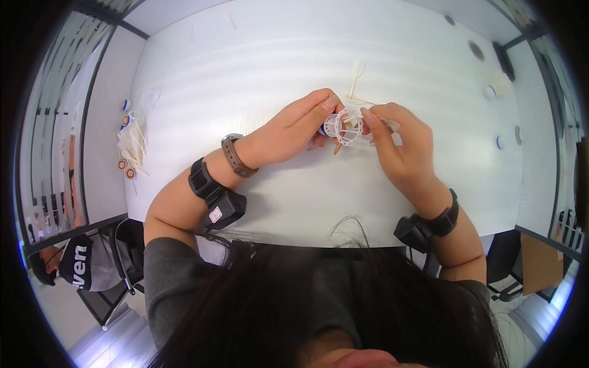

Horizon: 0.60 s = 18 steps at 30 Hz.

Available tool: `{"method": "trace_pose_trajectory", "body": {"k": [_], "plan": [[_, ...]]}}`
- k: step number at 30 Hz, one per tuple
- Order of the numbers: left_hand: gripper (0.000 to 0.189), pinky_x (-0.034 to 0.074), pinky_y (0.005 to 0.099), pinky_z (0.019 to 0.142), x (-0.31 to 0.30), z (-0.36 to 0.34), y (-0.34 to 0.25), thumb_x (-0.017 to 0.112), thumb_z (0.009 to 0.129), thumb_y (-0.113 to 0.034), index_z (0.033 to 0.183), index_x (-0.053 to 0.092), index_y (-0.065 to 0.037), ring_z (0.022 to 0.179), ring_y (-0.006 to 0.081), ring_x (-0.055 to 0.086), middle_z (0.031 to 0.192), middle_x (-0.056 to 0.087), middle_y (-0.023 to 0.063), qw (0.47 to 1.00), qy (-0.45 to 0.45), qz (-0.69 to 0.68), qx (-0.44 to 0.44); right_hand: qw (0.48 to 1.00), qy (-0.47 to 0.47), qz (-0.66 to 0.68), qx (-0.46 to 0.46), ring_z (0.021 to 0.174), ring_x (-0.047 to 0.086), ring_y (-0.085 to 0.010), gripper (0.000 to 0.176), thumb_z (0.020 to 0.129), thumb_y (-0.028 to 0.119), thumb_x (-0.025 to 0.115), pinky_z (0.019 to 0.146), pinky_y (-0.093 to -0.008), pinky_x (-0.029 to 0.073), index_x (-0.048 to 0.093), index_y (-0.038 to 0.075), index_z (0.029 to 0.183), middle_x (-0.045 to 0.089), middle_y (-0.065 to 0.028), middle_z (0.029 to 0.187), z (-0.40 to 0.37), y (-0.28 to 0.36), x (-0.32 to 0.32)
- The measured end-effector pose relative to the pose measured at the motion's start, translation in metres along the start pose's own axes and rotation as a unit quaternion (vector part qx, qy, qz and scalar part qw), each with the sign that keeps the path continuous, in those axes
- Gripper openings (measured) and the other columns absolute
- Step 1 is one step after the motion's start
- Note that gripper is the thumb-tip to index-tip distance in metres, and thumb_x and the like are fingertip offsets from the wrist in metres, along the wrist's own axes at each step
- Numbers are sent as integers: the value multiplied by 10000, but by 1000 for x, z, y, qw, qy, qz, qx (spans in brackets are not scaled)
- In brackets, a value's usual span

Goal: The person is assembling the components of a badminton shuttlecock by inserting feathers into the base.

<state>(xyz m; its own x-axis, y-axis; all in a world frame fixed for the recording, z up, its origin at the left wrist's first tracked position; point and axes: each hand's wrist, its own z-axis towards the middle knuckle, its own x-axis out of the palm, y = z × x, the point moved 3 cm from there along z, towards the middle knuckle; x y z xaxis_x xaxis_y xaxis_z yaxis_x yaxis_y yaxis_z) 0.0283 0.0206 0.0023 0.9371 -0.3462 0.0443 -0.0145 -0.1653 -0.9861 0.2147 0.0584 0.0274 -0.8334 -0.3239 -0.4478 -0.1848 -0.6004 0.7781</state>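
Over the middle of the white table, my left hand (300, 119) is closed around a small white plastic round frame (351, 134) with holes and thin bars. A bit of blue shows at the frame's left end, beside my fingers. My right hand (405, 141) is at the frame's right side, thumb and fingers pinched together. A pale, thin piece (390, 124) sticks out from its fingers; its kind is too small to tell. Just beyond the hands, thin pale sticks (355, 83) lie on the table.
At the table's left edge lies a pile of pale sticks (134, 144) with several round brown-centred pieces (129, 173). On the right are a clear item with a white end (490, 92) and a small blue-edged piece (499, 142). Partitions flank the table. A person (92, 264) is at lower left.
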Motion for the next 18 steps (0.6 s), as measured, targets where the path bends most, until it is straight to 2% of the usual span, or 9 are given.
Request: {"method": "trace_pose_trajectory", "body": {"k": [5,8,11,18], "plan": [[320,375,201,581,1,0,2,292,1089,-278,1042,527,-66,655,60,429,830,550,3,1000,0,-5,8,999,0,24,29,675,650,-170,117,956,98,618,584,-271,517,667,-8,957,688,-98,810,0,1,0],[323,375,204,584,0,0,1,298,1086,-293,1042,529,-71,661,59,432,829,550,2,1000,2,1,6,978,35,145,143,691,642,-122,185,987,160,594,617,-255,501,654,-8,941,678,-70,767,-3,-5,2],[321,373,201,584,-1,1,3,306,1082,-313,1056,527,-81,666,54,439,829,545,-4,1000,6,-3,2,957,53,200,202,700,627,-95,230,1008,196,568,644,-244,488,640,-7,926,661,-45,737,-2,-6,4],[316,363,192,562,-3,1,2,326,1075,-350,1108,512,-97,664,47,457,836,535,-16,999,14,-29,5,953,87,209,202,683,608,-89,209,1002,172,574,636,-235,470,630,1,896,640,-33,731,-5,-4,11]]}}
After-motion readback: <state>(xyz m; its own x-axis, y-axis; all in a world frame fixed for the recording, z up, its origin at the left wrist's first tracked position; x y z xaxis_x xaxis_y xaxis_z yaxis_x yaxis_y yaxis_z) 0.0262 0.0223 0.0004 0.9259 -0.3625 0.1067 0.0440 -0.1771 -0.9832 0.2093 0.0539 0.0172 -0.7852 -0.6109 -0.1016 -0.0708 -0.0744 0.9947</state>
